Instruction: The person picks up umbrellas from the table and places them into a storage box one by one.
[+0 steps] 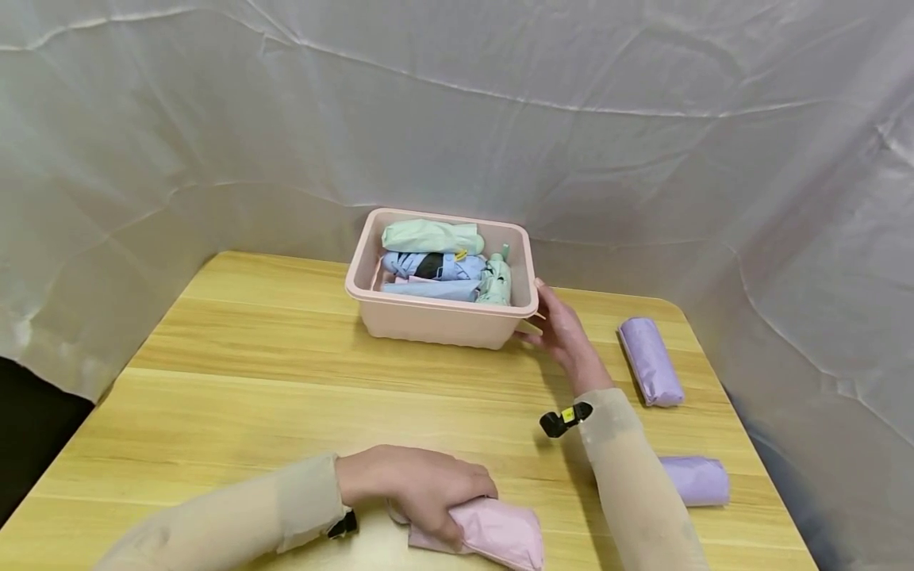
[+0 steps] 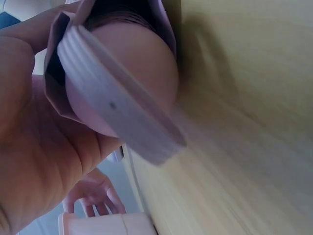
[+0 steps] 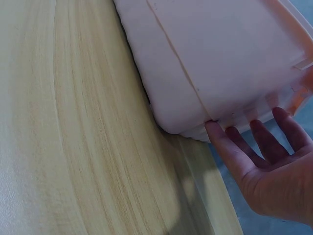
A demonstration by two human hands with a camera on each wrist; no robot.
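My left hand (image 1: 421,484) grips a folded pink umbrella (image 1: 493,533) that lies on the wooden table (image 1: 250,373) at the front edge. Up close in the left wrist view, the pink umbrella (image 2: 122,93) shows its round end and strap, with my left palm (image 2: 29,147) wrapped round it. A pink plastic bin (image 1: 440,317) stands at the back middle, holding several folded umbrellas (image 1: 435,266) in green and blue. With straight fingers, my right hand (image 1: 564,333) touches the bin's right side. There the right wrist view shows my right fingers (image 3: 230,147) against the bin's wall (image 3: 215,63).
Two folded lilac umbrellas lie on the table at the right: one (image 1: 650,361) beside my right hand, the other (image 1: 696,480) nearer the front, partly behind my right sleeve. A white sheet (image 1: 457,103) walls off the back and sides.
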